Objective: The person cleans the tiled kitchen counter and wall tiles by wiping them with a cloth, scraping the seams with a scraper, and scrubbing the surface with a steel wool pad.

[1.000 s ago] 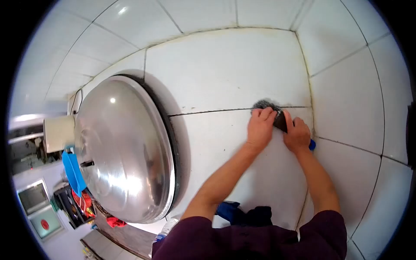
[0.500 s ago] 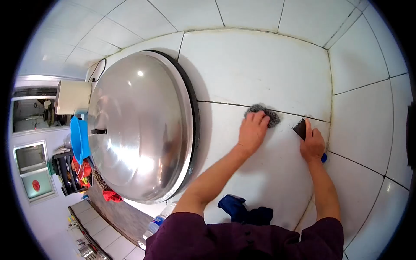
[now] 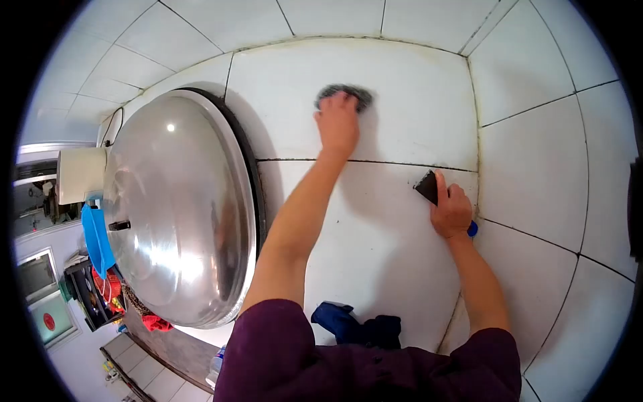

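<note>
My left hand point(image 3: 338, 130) is closed over a grey steel wool scrubber point(image 3: 363, 98) and presses it on the far white tile of the tiled counter point(image 3: 415, 100). The scrubber's edges are blurred. Near the right wall, my right hand point(image 3: 453, 213) grips a scraper point(image 3: 426, 187) with a wide dark blade. A round blue part point(image 3: 473, 229), perhaps the end of its handle, shows beside the wrist. The blade lies just below the dark joint between the tiles. A few dark specks dot the nearer tile.
A large domed metal lid point(image 3: 181, 214) with a black rim covers the counter's left part. Dark blue cloth point(image 3: 358, 327) lies close to my body. Tiled walls point(image 3: 529, 80) border the back and right. A blue basin point(image 3: 98, 238) and a plastic bottle point(image 3: 216, 365) are at the left.
My left hand has moved the steel wool scrubber away from me and leftward, across the tile joint onto the far tile. My right hand still holds the scraper near the joint. The view has shifted.
</note>
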A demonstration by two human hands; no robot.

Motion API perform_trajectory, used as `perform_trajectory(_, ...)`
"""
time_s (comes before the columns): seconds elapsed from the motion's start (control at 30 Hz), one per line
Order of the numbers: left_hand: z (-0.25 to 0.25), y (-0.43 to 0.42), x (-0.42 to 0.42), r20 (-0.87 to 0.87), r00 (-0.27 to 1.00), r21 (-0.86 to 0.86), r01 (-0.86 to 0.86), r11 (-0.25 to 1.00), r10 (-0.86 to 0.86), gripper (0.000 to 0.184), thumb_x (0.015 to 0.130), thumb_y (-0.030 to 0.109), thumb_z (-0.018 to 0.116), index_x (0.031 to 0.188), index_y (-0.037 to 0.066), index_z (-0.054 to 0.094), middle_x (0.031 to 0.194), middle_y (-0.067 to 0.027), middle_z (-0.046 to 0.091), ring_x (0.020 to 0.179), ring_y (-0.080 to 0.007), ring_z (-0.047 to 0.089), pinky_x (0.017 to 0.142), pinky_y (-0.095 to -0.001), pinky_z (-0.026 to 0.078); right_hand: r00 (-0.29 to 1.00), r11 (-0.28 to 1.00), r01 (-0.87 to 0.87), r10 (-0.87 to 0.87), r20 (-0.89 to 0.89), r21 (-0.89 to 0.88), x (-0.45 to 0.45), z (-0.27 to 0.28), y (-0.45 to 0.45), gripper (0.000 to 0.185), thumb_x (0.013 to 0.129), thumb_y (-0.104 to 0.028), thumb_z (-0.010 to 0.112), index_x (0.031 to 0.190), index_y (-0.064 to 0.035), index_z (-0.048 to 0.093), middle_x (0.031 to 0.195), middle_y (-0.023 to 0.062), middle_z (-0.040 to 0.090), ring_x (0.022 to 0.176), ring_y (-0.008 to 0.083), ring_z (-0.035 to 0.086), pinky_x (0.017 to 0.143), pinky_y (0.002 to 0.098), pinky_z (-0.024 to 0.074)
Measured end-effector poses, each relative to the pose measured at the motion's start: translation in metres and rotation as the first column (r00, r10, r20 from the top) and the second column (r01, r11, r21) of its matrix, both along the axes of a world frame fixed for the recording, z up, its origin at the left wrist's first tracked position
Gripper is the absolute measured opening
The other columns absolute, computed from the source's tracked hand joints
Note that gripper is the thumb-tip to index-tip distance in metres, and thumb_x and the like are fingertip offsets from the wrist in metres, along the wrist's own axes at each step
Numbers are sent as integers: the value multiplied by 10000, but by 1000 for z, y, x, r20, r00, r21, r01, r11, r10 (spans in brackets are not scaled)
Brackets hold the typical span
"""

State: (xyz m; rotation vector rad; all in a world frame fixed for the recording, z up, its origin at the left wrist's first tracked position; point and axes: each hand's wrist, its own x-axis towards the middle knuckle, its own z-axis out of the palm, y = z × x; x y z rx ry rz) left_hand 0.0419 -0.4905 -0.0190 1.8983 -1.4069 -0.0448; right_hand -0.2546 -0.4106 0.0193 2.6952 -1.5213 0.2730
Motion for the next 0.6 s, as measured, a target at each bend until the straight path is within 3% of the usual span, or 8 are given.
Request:
perform_trajectory(0.03,30,21,-30,65,985,317,133,939,-161,229,826,122,452,975,101,625,1058,-76,574,990,-277,513,743,-443,399,1000,1000,-11,11,8,-6,2,0,-2,712,657,-155,659,1326,-186,417,767,60,437,665,238,487,546,357,420)
perform_trajectory(0.13,20,99,-92,139,852,56,502,863,-504,224,842,150,444,959,106,630,1093,-63,568,1029,-283,503,790,-446,413,999,1000,19,-19,-26,21,1,-6,-2,784,636,-131,700,1350,-187,381,810,79,457,701,264,500,581,380,434)
perform_trajectory(0.23,7,87,-39,236,889,291,321,901,-393,225,857,159,427,953,100,621,1071,-75,573,1009,-285,521,752,-439,432,1000,999,-3,2,-21,-46,1,-3,-2,742,640,-153,674,1331,-205,407,776,59,436,670,240,487,558,367,422)
perform_trajectory(0.33,13,50,31,-9,998,361,59,931,-59,235,887,169,407,1030,96,579,1074,-106,555,1001,-286,509,814,-436,407,998,999,34,-34,-59,-3,0,3,1,762,635,-159,686,1338,-201,395,805,69,462,696,253,508,577,368,436)
perform_trajectory(0.4,20,58,37,368,929,372,-186,909,40,267,904,168,378,1058,67,571,1053,-138,567,1043,-285,500,857,-448,391,996,999,24,-26,-86,-23,-2,-12,-3,798,625,-170,710,1350,-200,378,827,77,483,713,262,520,594,370,448)
perform_trajectory(0.43,20,79,13,387,919,454,-125,882,-69,275,902,170,395,1093,73,568,1151,-140,549,1128,-290,468,899,-451,379,998,1000,24,-24,-64,8,-3,-12,-3,803,633,-174,715,1357,-198,368,825,73,473,715,260,516,596,380,444)
perform_trajectory(0.47,6,106,-9,81,986,206,129,970,-149,288,860,180,449,1118,101,548,1155,-123,552,1093,-318,498,872,-478,411,996,999,39,-37,-76,27,-1,-10,1,805,640,-178,716,1362,-195,361,828,73,468,720,259,514,597,380,441)
perform_trajectory(0.6,36,154,13,425,892,402,-33,915,-154,425,834,203,519,1233,62,476,1287,-123,471,1202,-312,419,1022,-485,269,999,1000,16,-15,-38,26,2,-1,-1,789,646,-155,703,1360,-184,368,818,70,456,717,256,509,588,375,435)
